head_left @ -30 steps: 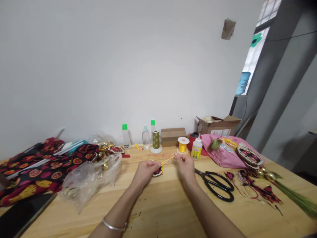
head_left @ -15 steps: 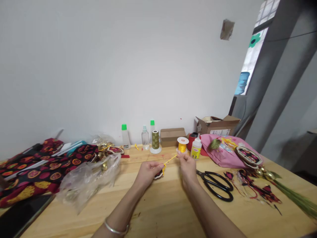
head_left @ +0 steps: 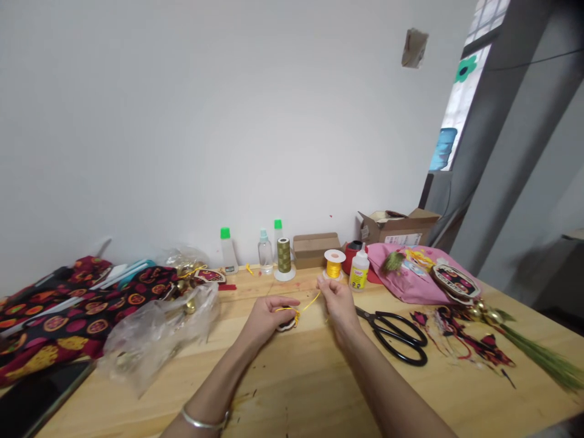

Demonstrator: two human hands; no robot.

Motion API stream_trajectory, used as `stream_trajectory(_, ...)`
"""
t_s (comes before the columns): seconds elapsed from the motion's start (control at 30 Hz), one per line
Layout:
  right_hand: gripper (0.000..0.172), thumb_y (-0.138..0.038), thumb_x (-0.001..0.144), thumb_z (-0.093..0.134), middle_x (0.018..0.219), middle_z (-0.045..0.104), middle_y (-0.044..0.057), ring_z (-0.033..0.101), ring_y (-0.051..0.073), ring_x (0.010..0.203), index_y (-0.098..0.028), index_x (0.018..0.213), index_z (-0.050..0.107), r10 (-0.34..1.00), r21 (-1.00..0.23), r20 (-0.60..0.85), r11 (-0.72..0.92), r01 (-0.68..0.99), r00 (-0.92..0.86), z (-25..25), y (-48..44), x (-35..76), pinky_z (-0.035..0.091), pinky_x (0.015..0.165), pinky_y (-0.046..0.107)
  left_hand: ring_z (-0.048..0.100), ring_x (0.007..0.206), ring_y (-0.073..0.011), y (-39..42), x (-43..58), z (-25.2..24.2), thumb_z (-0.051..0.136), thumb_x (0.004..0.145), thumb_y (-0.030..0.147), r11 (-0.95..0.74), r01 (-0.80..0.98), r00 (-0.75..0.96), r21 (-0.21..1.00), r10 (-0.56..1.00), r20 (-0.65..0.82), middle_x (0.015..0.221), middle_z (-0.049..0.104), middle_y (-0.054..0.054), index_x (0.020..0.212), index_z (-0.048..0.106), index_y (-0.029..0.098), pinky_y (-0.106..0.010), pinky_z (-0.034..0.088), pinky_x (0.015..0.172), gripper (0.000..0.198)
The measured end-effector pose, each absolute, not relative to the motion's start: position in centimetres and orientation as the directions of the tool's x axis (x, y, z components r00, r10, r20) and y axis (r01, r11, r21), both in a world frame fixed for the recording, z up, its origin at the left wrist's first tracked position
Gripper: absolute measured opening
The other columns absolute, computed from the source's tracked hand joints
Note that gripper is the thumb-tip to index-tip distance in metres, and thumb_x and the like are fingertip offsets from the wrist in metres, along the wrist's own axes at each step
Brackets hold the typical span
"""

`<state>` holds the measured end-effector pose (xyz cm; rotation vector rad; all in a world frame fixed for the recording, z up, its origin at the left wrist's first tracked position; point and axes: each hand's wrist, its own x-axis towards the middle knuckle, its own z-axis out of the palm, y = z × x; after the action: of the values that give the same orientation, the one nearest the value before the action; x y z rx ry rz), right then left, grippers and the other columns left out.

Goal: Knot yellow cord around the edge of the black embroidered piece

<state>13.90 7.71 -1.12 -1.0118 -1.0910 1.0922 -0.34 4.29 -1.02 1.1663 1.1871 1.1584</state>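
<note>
Near the middle of the wooden table, my left hand is closed on a small dark ornament with a pale edge. Yellow cord is knotted at the ornament's right side, and a strand lies over my left fingers. My right hand pinches a yellow cord to the right, its loose part hanging toward the ornament. Behind my right hand stands a spool of yellow cord, with a glue bottle beside it.
Black scissors lie right of my right hand, near fabric scraps and a pink bag. Bottles, a green thread cone and cardboard boxes line the wall. On the left are a plastic bag, patterned cloth and a phone.
The yellow cord, taut between my hands before, is now slack and curved. A strand now crosses my left fingers, and the ornament shows more. The view has shifted slightly.
</note>
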Motion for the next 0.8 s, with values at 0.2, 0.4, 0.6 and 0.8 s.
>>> stream_trajectory(0.2,0.032,-0.044,0.068,0.046,0.044,0.046,-0.003,0.039,0.009,0.042,-0.013,0.061,0.055,0.958,-0.962,0.271,0.274,-0.014,0.095,-0.8,7.6,13.9,0.030,0.043,0.021,0.051,0.045,-0.0090,4.4,-0.5,-1.3,0.066,0.050,0.020,0.002,-0.019,0.095,1.000,0.995,0.000,0.053,0.062,-0.001,0.062,0.067,0.011,-0.019,0.037,0.046,0.015)
stream_trajectory(0.4,0.023,-0.035,0.068,0.051,0.088,0.057,0.006,0.047,0.018,0.086,-0.020,0.083,0.060,0.733,-0.626,0.650,0.666,0.407,-0.202,0.4,5.5,13.6,0.033,0.076,0.029,0.052,0.045,-0.0095,4.5,-0.5,-1.2,0.064,0.053,0.018,-0.022,-0.069,0.000,0.997,1.000,0.022,0.049,0.063,-0.001,0.066,0.066,0.011,-0.020,0.039,0.048,0.015)
stream_trajectory(0.6,0.020,-0.030,0.073,0.046,0.072,0.060,0.003,0.051,0.014,0.067,-0.021,0.083,0.061,0.741,-0.573,0.567,0.668,0.474,-0.359,-0.7,5.7,13.3,0.037,0.061,0.024,0.055,0.047,-0.0127,4.7,-0.5,-1.2,0.064,0.051,0.018,-0.042,-0.096,-0.070,0.995,0.997,0.035,0.054,0.066,-0.004,0.066,0.065,0.009,-0.022,0.041,0.049,0.017)
stream_trajectory(0.8,0.036,-0.040,0.058,0.059,0.073,0.059,0.002,0.050,0.013,0.060,-0.020,0.089,0.058,0.764,-0.590,0.552,0.641,0.490,-0.334,-0.5,5.2,13.1,0.036,0.056,0.024,0.055,0.048,-0.0128,4.8,-0.9,-1.2,0.061,0.053,0.017,-0.043,-0.057,-0.069,0.997,0.997,0.039,0.058,0.066,-0.005,0.065,0.065,0.010,-0.021,0.040,0.048,0.015)
